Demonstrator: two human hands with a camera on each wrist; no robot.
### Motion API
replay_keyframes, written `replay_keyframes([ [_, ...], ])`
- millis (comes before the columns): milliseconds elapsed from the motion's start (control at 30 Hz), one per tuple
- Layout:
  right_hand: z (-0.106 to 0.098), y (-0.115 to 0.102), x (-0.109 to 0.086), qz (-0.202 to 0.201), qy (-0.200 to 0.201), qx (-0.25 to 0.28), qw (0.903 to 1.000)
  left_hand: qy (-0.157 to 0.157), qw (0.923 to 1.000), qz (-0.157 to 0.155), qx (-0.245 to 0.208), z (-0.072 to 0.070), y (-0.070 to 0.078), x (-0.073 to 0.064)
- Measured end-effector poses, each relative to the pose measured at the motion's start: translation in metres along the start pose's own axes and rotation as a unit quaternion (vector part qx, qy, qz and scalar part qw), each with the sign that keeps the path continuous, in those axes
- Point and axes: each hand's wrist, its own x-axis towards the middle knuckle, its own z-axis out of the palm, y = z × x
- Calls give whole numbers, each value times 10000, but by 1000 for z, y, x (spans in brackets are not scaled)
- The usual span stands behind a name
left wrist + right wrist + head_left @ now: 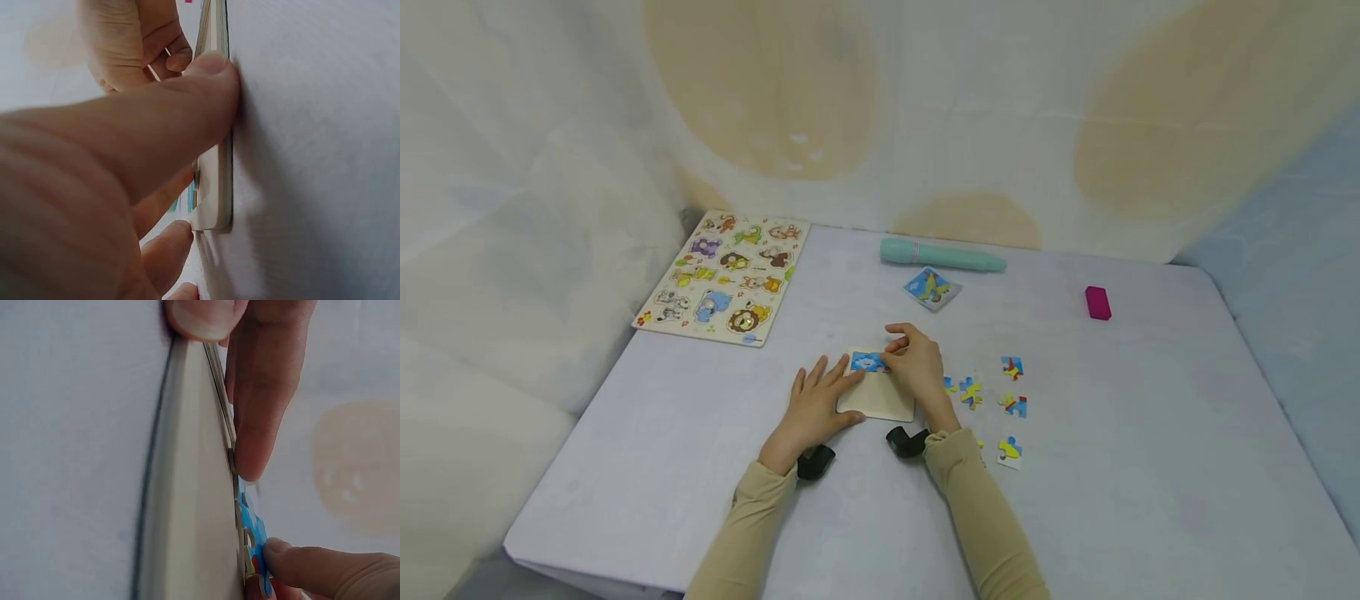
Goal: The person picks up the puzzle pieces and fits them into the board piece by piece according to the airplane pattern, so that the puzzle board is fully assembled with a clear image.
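A small pale wooden puzzle tray (887, 400) lies on the table with blue picture pieces (865, 362) along its far edge. My left hand (812, 410) is spread at the tray's left side. In the left wrist view its thumb (187, 103) rests against the tray's near edge, and its index finger (259, 425) reaches the fitted pieces in the right wrist view. Over the far right corner, my right hand (917, 367) pinches a blue jigsaw piece (257, 540) between thumb and finger, right at the tray's surface. Part of this piece is hidden by the fingers.
Several loose jigsaw pieces (1013, 406) lie right of the tray. Beyond it are a square picture card (932, 288) and a mint-green tube-like object (942, 254). An animal puzzle board (722, 279) lies at the back left, a magenta block (1097, 303) at the right.
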Motion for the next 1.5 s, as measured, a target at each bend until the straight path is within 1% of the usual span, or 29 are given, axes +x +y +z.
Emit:
replay_keyframes([
  [100, 1, -1, -1, -8, 116, -134, 9998, 19, 10000, 53, 48, 0, -1, 0],
  [233, 2, -2, -2, -75, 216, -292, 9993, 12, 10000, 49, 63, 0, -1, 0],
  [367, 2, 3, -1, -245, 193, -406, 9987, -26, 10000, 17, 60, -1, -1, 0],
  [467, 0, 8, 1, -271, -86, -235, 9993, -115, 9999, -5, 58, -1, 0, 0],
  [567, -5, 12, 2, -224, -534, -25, 9983, -124, 9999, 5, 91, -1, 0, 1],
  [700, -12, 14, 3, -326, -1065, -85, 9937, -38, 9999, 42, 126, -1, -1, 2],
  [800, -13, 15, 4, -435, -1225, -176, 9914, -19, 9999, 63, 101, -1, -1, 2],
  [1033, -12, 16, 4, -459, -1022, -197, 9935, -54, 9999, 52, 83, 0, 0, 2],
  [1133, -15, 17, 4, -420, -1063, -107, 9934, -27, 10000, 59, 34, 1, 1, 3],
  [1200, -20, 18, 5, -449, -1097, 54, 9929, -16, 10000, 54, 26, 2, 2, 3],
  [1267, -27, 20, 5, -552, -1042, 239, 9927, -43, 10000, 22, 28, 3, 2, 3],
  [1367, -48, 23, 4, -560, -863, 530, 9933, -25, 10000, -51, -53, 4, 1, 4],
  [1467, -75, 31, 4, -422, -549, 609, 9957, 52, 9997, -96, -213, 4, -1, 3],
  [1500, -85, 34, 3, -292, -484, 621, 9965, 69, 9995, -96, -294, 3, -1, 3],
])
